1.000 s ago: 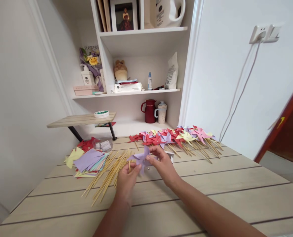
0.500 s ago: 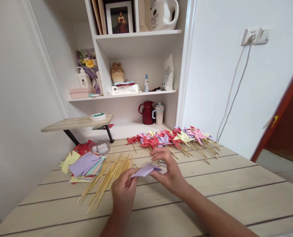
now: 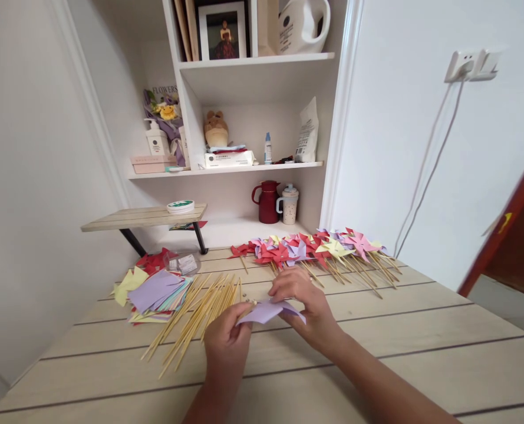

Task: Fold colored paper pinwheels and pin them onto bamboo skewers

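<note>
White shelving [image 3: 253,82] stood against the far wall behind a pale, plank-topped table [image 3: 403,353]. Above the near middle of that table, between the person's two hands, was a purple paper pinwheel [image 3: 266,311], tilted so that it showed nearly edge-on. The left hand [image 3: 227,338] had its fingers pinched on the pinwheel's left end. The right hand [image 3: 310,306] was at the other end, its fingers curled over the far edge and its thumb partly hidden by the paper; whether those fingers gripped it, I could not tell.

Just left of the hands lay a loose spread of thin wooden sticks [image 3: 206,312], pointing roughly away from the person. Beside them sat a fanned stack of coloured paper [image 3: 158,290], purple on top, with a pale yellow pinwheel [image 3: 130,285] at its left. Red paper pieces [image 3: 155,260] and a clear container [image 3: 185,264] were just behind. Beyond the right hand, a row of pinwheels on sticks [image 3: 306,248] in red, purple, pink and yellow lay along the table's back.

Farther off, a small raised stand [image 3: 129,219] carried a round white-and-green item [image 3: 181,206], and a dark red jug [image 3: 269,203] stood next to a speckled cup [image 3: 290,207].
</note>
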Demonstrator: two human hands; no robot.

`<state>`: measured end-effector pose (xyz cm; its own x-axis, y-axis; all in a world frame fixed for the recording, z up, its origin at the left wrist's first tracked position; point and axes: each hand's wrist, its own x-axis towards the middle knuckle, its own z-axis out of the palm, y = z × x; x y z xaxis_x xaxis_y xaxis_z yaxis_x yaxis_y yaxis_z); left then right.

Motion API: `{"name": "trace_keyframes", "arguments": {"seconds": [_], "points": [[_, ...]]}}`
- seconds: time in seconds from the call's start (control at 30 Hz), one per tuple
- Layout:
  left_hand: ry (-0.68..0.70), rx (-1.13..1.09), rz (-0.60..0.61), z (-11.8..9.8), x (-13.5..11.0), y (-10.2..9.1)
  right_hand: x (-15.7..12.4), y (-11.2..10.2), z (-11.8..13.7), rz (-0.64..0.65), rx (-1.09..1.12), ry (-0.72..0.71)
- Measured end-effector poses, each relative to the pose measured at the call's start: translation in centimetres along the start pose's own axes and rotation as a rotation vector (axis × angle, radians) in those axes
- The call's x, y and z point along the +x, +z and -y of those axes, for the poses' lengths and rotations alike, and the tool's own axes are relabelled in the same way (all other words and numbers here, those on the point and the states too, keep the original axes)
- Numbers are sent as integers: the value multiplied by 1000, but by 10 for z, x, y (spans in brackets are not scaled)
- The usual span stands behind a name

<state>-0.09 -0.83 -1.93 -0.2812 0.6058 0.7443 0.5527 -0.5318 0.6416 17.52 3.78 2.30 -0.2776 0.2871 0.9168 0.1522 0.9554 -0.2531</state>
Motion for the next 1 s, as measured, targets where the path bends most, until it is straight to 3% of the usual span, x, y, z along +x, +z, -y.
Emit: {"name": "trace_keyframes", "arguments": {"seconds": [0.2, 0.37, 0.6, 0.83, 1.0], "points": [[104, 10, 43, 5, 3, -2, 0, 0, -1, -13, 12, -12], [70, -14, -3, 8, 0, 3, 0, 0, 0, -5, 32, -1], [-107, -103, 26, -7, 1, 2, -2, -1, -5, -12, 59, 36], [-499, -398, 295, -12, 15, 2, -4, -5, -10, -28, 106, 163], [-617, -637, 217, -17, 22, -2, -3, -14, -15, -119, 215, 347]]}}
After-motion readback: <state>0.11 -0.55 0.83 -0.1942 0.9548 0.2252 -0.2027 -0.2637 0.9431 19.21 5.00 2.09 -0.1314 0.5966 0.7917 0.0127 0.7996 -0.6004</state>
